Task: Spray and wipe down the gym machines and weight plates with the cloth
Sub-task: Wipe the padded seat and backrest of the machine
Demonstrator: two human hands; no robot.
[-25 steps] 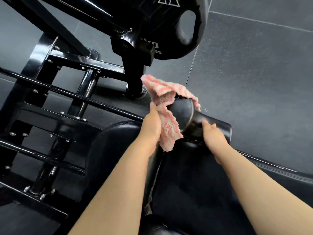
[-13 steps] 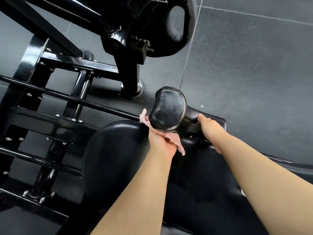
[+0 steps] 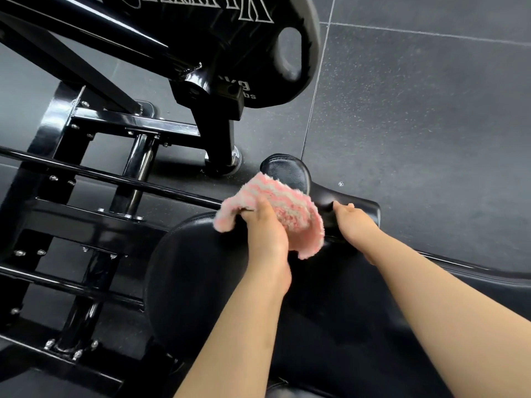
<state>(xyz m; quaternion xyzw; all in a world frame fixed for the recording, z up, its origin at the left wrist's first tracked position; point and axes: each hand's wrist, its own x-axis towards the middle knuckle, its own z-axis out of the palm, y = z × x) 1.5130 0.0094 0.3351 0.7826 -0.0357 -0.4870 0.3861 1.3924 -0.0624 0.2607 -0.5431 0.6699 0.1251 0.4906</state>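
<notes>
Our left hand (image 3: pixel 265 228) grips the soft, light cloth (image 3: pixel 283 209) bunched; our right hand (image 3: pixel 355 222) clasps the firm pad (image 3: pixel 290 172).

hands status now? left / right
Left hand: grips the pink cloth, pressing it on the black roller pad.
Right hand: grips the pad's arm, fingers curled round it.

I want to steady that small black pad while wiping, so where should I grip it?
Grip the small black pad by its narrow neck behind the rounded head, coming from the right, where the right hand already sits. That leaves the head free for the cloth in the left hand.
</notes>
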